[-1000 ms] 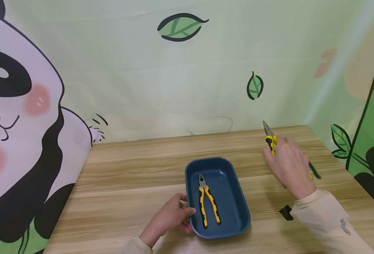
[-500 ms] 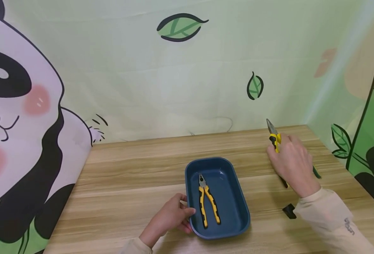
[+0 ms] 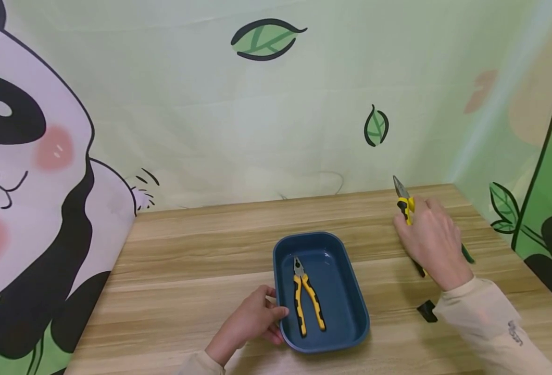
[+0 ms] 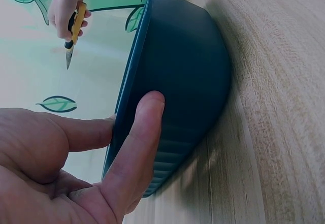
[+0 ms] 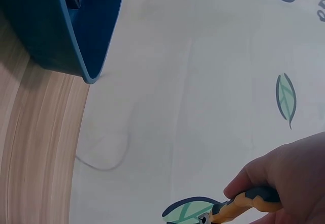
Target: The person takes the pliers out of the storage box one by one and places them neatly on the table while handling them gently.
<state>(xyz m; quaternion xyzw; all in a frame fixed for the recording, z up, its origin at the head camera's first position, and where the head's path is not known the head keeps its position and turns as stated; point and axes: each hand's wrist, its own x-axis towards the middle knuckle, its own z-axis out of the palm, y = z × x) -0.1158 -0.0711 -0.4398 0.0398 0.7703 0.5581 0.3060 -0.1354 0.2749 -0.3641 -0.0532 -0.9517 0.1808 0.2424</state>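
Observation:
My left hand [image 3: 257,315] pinches the left wall of a dark blue rectangular tray [image 3: 358,291], its thumb over the rim and a finger against the outside. Inside the tray lie combination pliers [image 3: 310,294] with yellow-and-black handles, jaws toward the far end. Above the right side of the table, my right hand [image 3: 430,237] grips long-nose pliers [image 3: 401,188], their grey tip pointing up and away. A black-and-yellow handle end shows below this hand. In the right wrist view, the thumb presses along the held pliers' handle [image 5: 246,203].
Partly behind my right hand, a dark green handle [image 3: 467,254] lies on the wooden table [image 3: 201,245]. A small black piece [image 3: 427,311] shows at the right cuff. A printed cloth [image 3: 201,114] with a panda and leaves stands along the back and sides.
My right hand and its long-nose pliers have shifted slightly right, then stayed almost still. The black-and-yellow handle end has come into view below it. Left hand and tray have not moved.

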